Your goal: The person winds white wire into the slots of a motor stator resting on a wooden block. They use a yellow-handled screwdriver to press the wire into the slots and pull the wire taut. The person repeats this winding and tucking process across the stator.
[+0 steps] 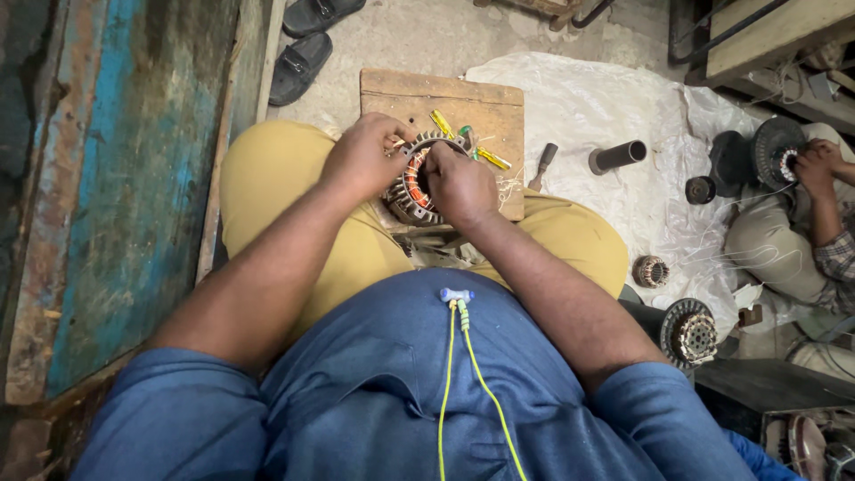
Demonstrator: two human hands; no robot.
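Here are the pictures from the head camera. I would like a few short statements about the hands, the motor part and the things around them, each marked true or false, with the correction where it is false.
1. Both hands, the left hand and the right hand, are on the round stator with copper windings. True.
2. The stator lies on the bare floor. False: it rests at the person's lap, against the edge of a wooden board.
3. Yellow-handled tools lie on the board. True.
4. A dark cylinder lies on the white plastic sheet. True.
5. Nobody else is in view. False: a second person's hand holds another motor part at the right edge.
6. The black sandals are on the white sheet. False: they lie on the concrete floor, at the top left.
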